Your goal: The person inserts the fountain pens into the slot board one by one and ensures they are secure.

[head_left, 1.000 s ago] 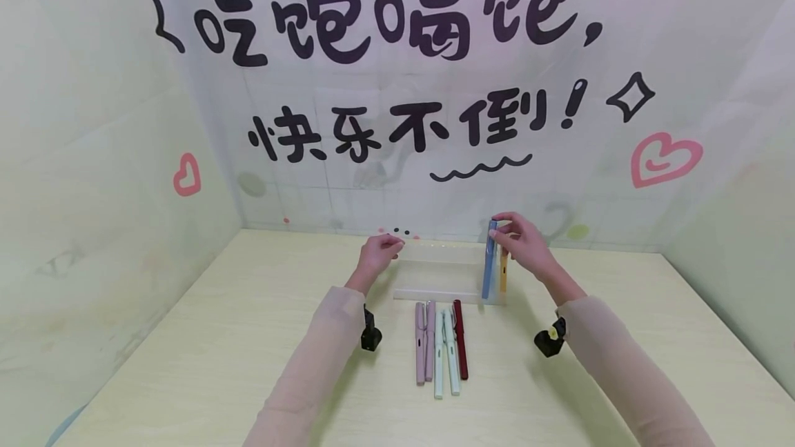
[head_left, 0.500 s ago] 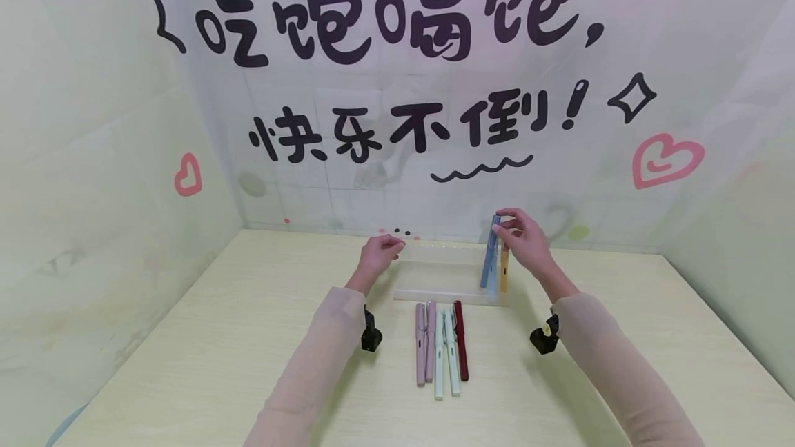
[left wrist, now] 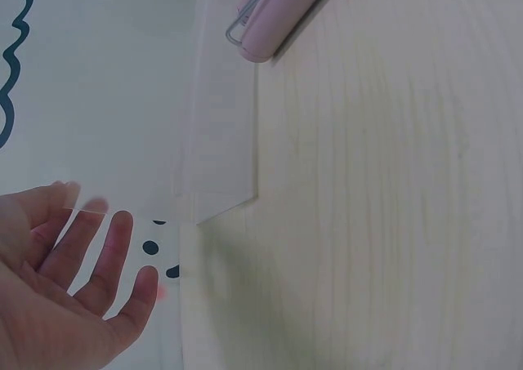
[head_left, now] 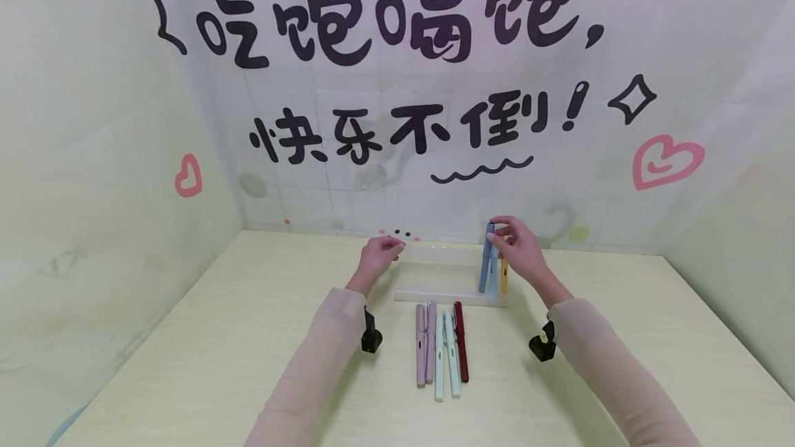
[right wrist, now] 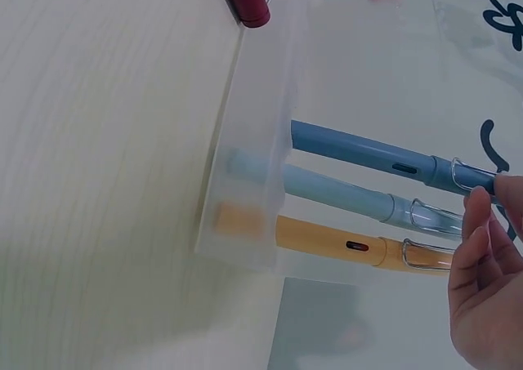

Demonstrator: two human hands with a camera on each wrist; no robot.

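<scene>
My right hand [head_left: 520, 247] pinches a dark blue fountain pen [right wrist: 359, 153] near its capped top. The pen is nearly upright, its lower end right at the front lip of a clear plastic pen stand [head_left: 435, 295]. Beside it, a light blue fountain pen [right wrist: 339, 192] and an orange fountain pen [right wrist: 327, 239] stand in the rack, their lower ends showing through the frosted lip. At the stand's upper left corner, my left hand [head_left: 377, 257] pinches the edge of the clear panel between thumb and fingertips; the other fingers [left wrist: 110, 260] are spread loosely.
In front of the stand lie two lilac pens [head_left: 430, 343], two pale mint pens [head_left: 451, 357] and a dark red pen [head_left: 461, 340] on the pale wooden table [head_left: 248, 336]. Behind the stand rises a white cloth backdrop [head_left: 373, 205] with black lettering.
The dark blue pen, in my right hand, rose slightly, then came down and left beside the light blue pen, which now shows between it and the orange one. My left hand stays put.
</scene>
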